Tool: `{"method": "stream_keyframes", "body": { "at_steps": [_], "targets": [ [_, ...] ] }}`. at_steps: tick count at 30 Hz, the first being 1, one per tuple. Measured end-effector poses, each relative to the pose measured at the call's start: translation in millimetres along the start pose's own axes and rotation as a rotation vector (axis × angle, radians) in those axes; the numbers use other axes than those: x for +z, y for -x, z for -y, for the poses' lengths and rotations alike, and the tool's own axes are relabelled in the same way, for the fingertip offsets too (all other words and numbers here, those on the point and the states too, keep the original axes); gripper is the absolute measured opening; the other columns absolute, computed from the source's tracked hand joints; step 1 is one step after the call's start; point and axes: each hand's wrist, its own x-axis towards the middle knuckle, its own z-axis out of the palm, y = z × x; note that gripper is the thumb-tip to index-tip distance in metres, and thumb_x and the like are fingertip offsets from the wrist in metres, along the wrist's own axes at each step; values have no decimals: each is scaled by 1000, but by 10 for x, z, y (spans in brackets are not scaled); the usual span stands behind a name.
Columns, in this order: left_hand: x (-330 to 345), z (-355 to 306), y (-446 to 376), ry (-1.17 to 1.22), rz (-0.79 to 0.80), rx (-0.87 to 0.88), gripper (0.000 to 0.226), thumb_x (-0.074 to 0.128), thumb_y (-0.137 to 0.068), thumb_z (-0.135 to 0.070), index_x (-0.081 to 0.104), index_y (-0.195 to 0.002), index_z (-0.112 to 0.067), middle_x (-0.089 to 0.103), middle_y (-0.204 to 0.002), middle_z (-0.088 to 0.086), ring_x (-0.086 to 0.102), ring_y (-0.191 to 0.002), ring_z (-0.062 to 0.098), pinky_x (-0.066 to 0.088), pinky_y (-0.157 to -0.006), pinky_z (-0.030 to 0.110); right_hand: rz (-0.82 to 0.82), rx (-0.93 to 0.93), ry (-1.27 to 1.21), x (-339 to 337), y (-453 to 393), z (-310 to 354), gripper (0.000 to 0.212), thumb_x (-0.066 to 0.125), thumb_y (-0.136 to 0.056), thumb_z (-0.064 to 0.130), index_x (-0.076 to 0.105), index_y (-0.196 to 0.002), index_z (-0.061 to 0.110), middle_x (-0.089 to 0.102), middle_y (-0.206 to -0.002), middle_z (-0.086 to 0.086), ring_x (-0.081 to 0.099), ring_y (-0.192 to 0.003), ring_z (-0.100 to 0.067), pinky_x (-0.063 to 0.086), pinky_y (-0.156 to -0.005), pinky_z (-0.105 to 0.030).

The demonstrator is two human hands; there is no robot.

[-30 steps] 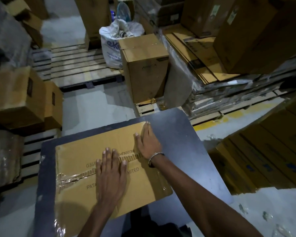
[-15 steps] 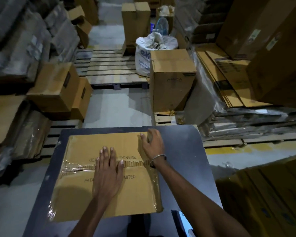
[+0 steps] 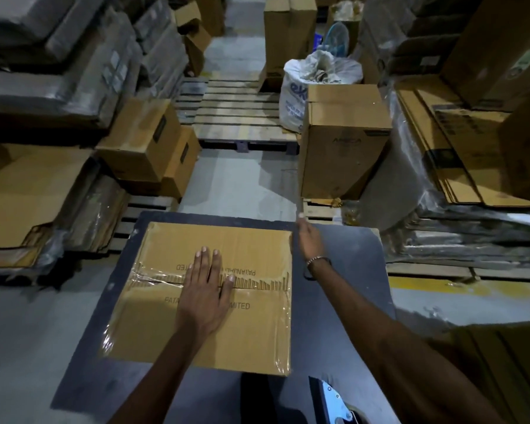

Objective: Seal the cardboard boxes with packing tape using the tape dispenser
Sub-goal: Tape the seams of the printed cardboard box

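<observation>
A flat brown cardboard box (image 3: 242,249) with printed lettering lies on a dark table (image 3: 343,289). Clear packing tape runs along its centre seam and down its sides. My left hand (image 3: 204,298) lies flat on the seam with straight fingers pressing the tape. My right hand (image 3: 309,240) is at the box's far right corner, fingers extended, just off the box edge and holding nothing. The tape dispenser (image 3: 334,402), with a light blue metal plate, lies at the table's near edge by my right forearm.
An upright carton (image 3: 343,142) stands on a pallet beyond the table, with a white sack (image 3: 315,75) behind it. Flattened cartons (image 3: 441,148) are stacked at the right. Boxes (image 3: 144,139) and wrapped bundles sit at the left. A wooden pallet (image 3: 236,117) lies on the floor ahead.
My right hand has slid from the box top off its far right corner. My left hand stays pressed on the seam. The view has tilted up, and the dispenser has come into sight.
</observation>
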Motion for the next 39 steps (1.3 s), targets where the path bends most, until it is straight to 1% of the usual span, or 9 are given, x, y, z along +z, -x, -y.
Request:
{"method": "stream_keyframes", "body": {
  "at_steps": [2,5,10,17,22,25,29,36,39],
  "targets": [
    [-5,-13,2,9,-6,-3,76,4,-107,-66,-10,-168,-21,-20,-174,5,-22,-160,16,-2,-132,43,-73,-61,-85,73,66,-50,40,39,-104,47,74,-104,26,72,-113,-1,63,-112,-25,50,-94,-38],
    [1,-14,-12,-8,10,-3,76,3,-107,-65,-13,-167,-21,-21,-174,6,-22,-160,17,-1,-133,45,90,-81,-51,197,177,14,46,38,-110,48,74,-115,19,70,-118,-2,61,-117,-24,44,-84,-28],
    [-14,-23,7,-34,30,3,78,-2,-105,-67,-13,-167,-20,-19,-174,8,-20,-161,20,-2,-132,47,218,59,228,35,-46,239,83,19,-106,66,52,-149,3,46,-156,-23,44,-143,-39,32,-119,-46],
    [-149,220,12,156,-145,-143,90,26,-102,-75,8,-169,-18,0,-176,9,-3,-163,24,9,-131,53,16,187,-110,185,371,-300,77,49,-76,89,66,-108,21,69,-115,-9,64,-107,-31,51,-100,-58],
    [-495,937,-16,94,-88,-445,131,24,-75,-105,-11,-167,-19,-8,-175,18,-7,-162,36,-2,-128,62,80,231,-127,319,1048,-461,89,74,-63,88,64,-125,25,74,-115,2,71,-103,-21,59,-92,-53],
    [-554,1212,87,296,-46,-556,150,51,-58,-108,-5,-167,-20,18,-171,24,23,-156,45,22,-121,72,69,199,-76,376,1414,-424,78,78,-72,73,55,-132,29,70,-119,9,68,-106,-15,59,-92,-45],
    [-548,1344,40,493,84,-599,148,64,-42,-108,21,-158,-27,58,-146,16,59,-128,44,50,-103,64,-49,233,-94,481,1548,-454,72,80,-64,81,63,-117,35,75,-107,14,72,-99,-12,61,-87,-45],
    [-721,1213,21,379,89,-589,129,60,-53,-105,34,-149,-23,59,-143,17,60,-124,49,48,-102,62,-59,238,40,476,1557,-240,54,75,-71,79,60,-102,37,70,-100,18,68,-97,-12,60,-85,-41],
    [-778,1208,-36,401,90,-559,135,57,-47,-108,36,-150,-23,59,-142,19,59,-125,48,45,-104,65,-63,230,22,434,1546,-227,75,72,-60,91,68,-110,35,75,-106,13,71,-99,-13,61,-89,-46]
  ]
}}
